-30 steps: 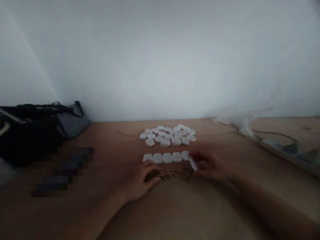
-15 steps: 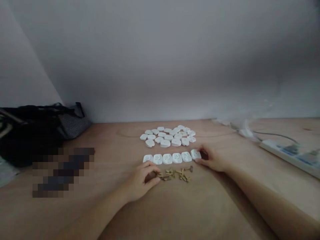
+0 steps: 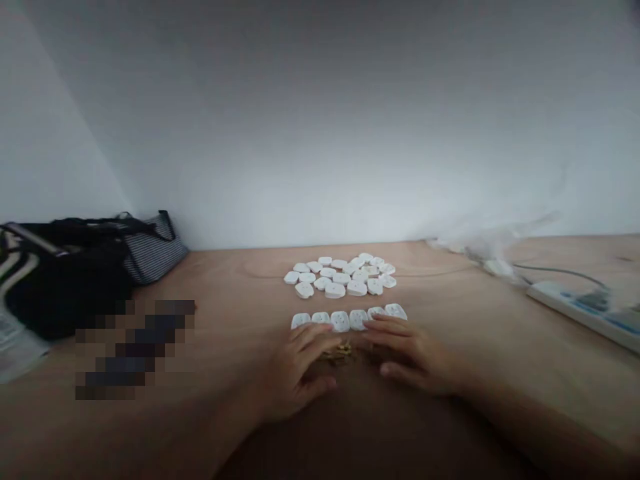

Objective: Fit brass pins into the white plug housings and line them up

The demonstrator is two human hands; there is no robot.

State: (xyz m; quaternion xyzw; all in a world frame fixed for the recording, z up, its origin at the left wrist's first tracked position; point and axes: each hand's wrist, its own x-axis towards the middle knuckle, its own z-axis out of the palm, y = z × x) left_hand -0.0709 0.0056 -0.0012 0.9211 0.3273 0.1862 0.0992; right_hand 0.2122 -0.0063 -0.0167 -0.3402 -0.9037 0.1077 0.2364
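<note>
Left hand (image 3: 295, 377) is resting open on the counter (image 3: 235, 287), fingers spread, and right hand (image 3: 417, 353) is lying open too, fingertips touching the near edge of a row of white plastic socket covers (image 3: 340, 321). Neither is clamping anything visible. Small brass pins (image 3: 341, 353) are sitting in a low pile between the hands, partly hidden by the fingers. Six covers are lining up side by side just beyond them, and a loose cluster of white covers (image 3: 340, 275) is lying flat further on. Off right, a white power strip (image 3: 575, 313) is sitting near crumpled clear plastic (image 3: 495, 250). Off left, a black bag (image 3: 65, 283) is leaning beside a striped bag (image 3: 153, 257).
</note>
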